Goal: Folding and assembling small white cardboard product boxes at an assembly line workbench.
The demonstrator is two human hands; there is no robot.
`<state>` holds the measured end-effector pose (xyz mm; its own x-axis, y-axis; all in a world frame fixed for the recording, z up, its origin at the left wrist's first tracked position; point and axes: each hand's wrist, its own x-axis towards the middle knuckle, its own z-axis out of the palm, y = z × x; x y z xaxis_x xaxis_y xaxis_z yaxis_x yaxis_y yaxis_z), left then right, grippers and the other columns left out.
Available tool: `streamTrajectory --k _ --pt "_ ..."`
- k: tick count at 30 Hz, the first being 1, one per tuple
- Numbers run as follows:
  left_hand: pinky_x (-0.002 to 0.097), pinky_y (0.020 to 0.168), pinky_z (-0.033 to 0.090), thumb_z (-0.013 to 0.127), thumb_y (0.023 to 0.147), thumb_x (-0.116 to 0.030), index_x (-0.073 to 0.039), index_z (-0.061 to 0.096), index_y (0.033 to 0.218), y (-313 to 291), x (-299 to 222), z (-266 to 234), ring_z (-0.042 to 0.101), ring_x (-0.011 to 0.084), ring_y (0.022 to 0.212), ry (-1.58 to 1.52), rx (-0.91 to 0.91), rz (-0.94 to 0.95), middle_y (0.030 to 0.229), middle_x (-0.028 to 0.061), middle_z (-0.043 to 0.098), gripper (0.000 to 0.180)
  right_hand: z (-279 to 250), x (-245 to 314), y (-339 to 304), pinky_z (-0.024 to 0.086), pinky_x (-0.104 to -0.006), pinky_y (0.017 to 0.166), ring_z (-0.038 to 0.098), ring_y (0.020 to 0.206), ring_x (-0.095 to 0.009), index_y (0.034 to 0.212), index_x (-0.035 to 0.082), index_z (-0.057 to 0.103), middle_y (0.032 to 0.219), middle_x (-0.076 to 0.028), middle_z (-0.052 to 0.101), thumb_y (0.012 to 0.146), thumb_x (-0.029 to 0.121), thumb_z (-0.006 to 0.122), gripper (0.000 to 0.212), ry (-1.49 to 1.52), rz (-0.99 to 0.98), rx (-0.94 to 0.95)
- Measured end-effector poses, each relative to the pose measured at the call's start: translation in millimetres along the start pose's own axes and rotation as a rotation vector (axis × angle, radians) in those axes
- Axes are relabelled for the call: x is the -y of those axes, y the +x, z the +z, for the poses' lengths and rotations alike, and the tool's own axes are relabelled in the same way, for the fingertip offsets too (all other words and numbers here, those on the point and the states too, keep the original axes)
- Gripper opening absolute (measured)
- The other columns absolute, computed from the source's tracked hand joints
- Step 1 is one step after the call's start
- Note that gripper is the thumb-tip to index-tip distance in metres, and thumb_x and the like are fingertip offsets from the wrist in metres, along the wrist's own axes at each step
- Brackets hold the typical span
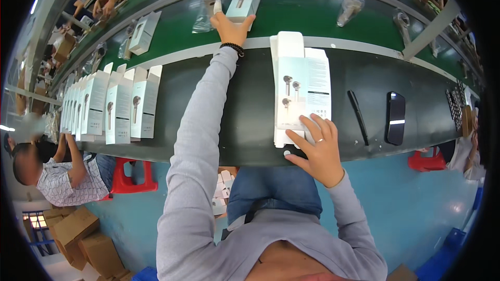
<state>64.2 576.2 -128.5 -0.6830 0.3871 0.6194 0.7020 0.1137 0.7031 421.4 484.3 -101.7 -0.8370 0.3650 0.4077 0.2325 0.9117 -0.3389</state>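
Observation:
My left hand (232,28) reaches far out over the green conveyor belt, thumb and index finger spread apart. A white covering is on the index fingertip, which is at a clear plastic bag (203,21) with a dark device inside. The thumb is at the near end of a white and pale-blue carton (245,1) lying on the belt. Close to me, my right hand (320,153) rests with spread fingers on the lower end of a stack of flattened cartons (304,91), printed with pictures of a small device. How many are stacked I cannot tell.
Several upright cartons with raised flaps (117,106) stand at the left of the dark table. A black pen (358,118) and a phone (396,118) lie on the right. Further along the belt are another carton (144,33) and bagged devices (350,9). A person (67,169) sits at left.

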Motion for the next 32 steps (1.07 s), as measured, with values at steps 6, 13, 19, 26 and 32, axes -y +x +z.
streamTrajectory --k 6,13,19,26,32 --pt "0.0397 0.090 0.036 0.076 0.060 -0.052 0.014 0.033 0.116 -7.5 15.5 -4.3 0.041 0.0346 0.103 0.196 0.123 -0.092 0.115 0.0255 0.035 0.097 -0.4 -1.1 4.4 0.034 -0.0409 0.082 0.044 0.099 -0.029 0.101 0.012 0.063 0.112 -0.012 0.050 0.062 0.028 0.074 0.044 0.020 -0.012 -0.054" --pt "0.0444 0.096 0.034 0.076 0.069 -0.032 -0.001 0.024 0.133 -49.6 -13.0 -79.3 0.037 0.0329 0.118 -0.229 0.279 -0.091 0.126 0.0218 0.032 0.089 7.2 -4.2 18.0 0.035 -0.0350 0.072 0.047 0.083 -0.025 0.093 0.011 0.062 0.095 -0.009 0.051 0.063 0.027 0.074 0.037 0.022 -0.065 -0.053" --pt "0.0456 0.099 0.030 0.073 0.073 -0.020 -0.010 0.017 0.140 -112.6 -91.5 -174.6 0.034 0.0291 0.126 -0.312 0.735 -0.185 0.136 0.0145 0.030 0.088 0.3 -5.3 20.9 0.037 -0.0331 0.068 0.049 0.078 -0.022 0.090 0.008 0.063 0.089 -0.006 0.053 0.064 0.019 0.074 0.030 0.109 -0.147 -0.048" --pt "0.0393 0.100 0.031 0.077 0.065 -0.018 -0.002 0.032 0.132 -152.5 -135.9 -199.5 0.036 0.0359 0.121 -0.251 0.773 0.402 0.130 0.0200 0.032 0.083 -25.6 7.0 25.0 0.042 -0.0290 0.049 0.053 0.061 -0.020 0.088 0.006 0.065 0.073 -0.004 0.056 0.064 0.005 0.071 0.025 0.125 -0.258 -0.317" --pt "0.0406 0.101 0.029 0.076 0.069 -0.024 -0.007 0.021 0.139 -179.1 -135.1 -183.9 0.034 0.0294 0.125 -0.401 0.953 0.018 0.137 0.0104 0.033 0.091 1.1 1.4 22.8 0.046 -0.0326 0.056 0.058 0.065 -0.023 0.099 0.011 0.063 0.082 -0.006 0.055 0.070 0.012 0.065 0.030 0.133 -0.152 0.086"
